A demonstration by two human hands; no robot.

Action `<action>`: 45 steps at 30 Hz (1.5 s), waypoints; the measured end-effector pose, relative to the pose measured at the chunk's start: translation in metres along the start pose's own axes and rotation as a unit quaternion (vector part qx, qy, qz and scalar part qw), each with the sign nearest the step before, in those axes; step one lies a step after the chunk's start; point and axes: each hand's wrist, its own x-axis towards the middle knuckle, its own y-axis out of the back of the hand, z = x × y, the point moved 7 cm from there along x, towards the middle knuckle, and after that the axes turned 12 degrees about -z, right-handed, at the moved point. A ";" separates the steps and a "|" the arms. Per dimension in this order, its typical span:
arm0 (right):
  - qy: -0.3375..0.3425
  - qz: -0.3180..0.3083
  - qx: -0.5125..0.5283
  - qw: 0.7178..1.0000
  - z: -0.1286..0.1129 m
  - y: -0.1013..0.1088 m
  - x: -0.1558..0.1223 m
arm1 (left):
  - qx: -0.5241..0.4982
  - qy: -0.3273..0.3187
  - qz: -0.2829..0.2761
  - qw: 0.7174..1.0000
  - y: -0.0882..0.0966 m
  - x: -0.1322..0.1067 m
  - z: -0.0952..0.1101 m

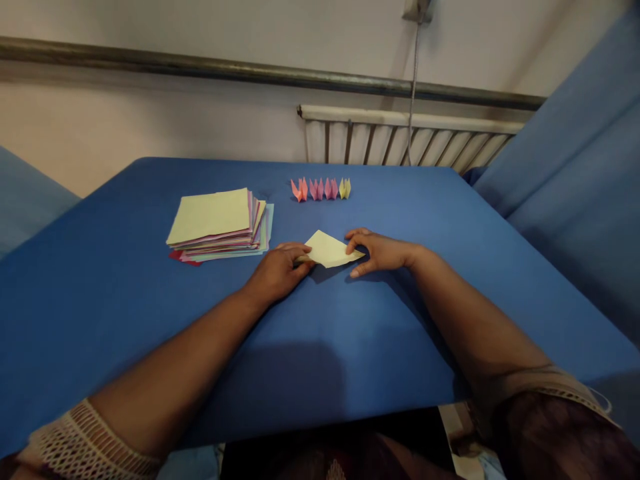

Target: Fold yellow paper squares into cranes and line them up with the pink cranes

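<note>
A pale yellow sheet of folded paper (327,249) is held just over the blue table, its corners pointing left, right, away and toward me. My left hand (283,270) pinches its left corner between thumb and fingers. At the right corner is my right hand (375,252), thumb and fingers apart around the paper, one fingertip on its upper face. Beyond the hands, several small folded paper figures (331,189) stand in a row, in coral, pink-purple and pale yellow. To the left lies a thick stack of coloured paper (215,220) with a yellow sheet on top.
The blue-covered table (400,373) reaches to a wall with a white radiator (370,137) and a horizontal pipe (250,70). A cord (414,80) hangs down the wall. Blue curtains (575,153) border the right side. A dark seat edge shows below.
</note>
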 end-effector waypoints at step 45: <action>-0.064 0.185 0.181 0.964 0.002 -0.019 0.027 | 0.003 0.072 0.029 0.997 0.006 0.000 -0.012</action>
